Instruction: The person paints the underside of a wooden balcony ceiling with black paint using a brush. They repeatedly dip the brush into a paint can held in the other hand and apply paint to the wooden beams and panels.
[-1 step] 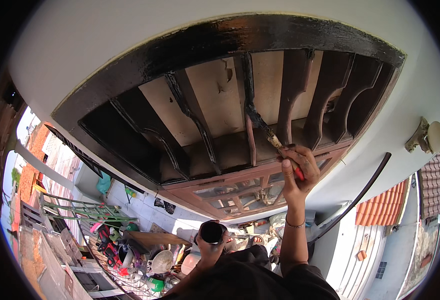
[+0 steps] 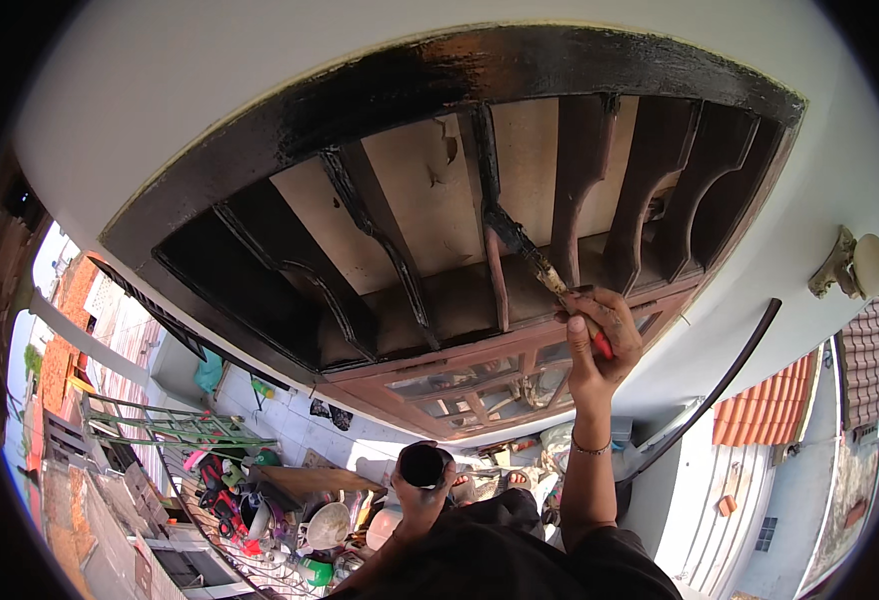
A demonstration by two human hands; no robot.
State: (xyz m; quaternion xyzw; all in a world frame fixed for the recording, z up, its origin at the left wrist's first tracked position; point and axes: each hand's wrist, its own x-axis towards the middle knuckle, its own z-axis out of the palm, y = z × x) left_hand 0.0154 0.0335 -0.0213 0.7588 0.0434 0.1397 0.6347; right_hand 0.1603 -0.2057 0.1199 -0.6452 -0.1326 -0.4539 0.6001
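Observation:
My right hand (image 2: 600, 335) is closed around a paintbrush (image 2: 550, 277) with a red part on its handle. The blackened bristles touch the front edge of the middle wooden slat (image 2: 490, 175), around its curved notch. Above the brush that edge is glossy black; below it the wood is reddish brown. Low in the view, my left hand (image 2: 423, 505) is wrapped round a small round container (image 2: 424, 466), dark inside, its contents hard to make out. The arched wooden frame (image 2: 360, 95) over the slats is mostly black, with a brownish patch near its top.
Slats to the right (image 2: 650, 180) are brown. Below the arch is a brown glazed window or door frame (image 2: 450, 385). A wall lamp (image 2: 865, 268) and a dark hose (image 2: 730, 375) are at the right. A green metal ladder-like frame (image 2: 175, 425) and clutter (image 2: 325, 525) lie down left.
The view has shifted very slightly. The brush stays against the same slat, with hardly any visible movement, and both hands keep their hold.

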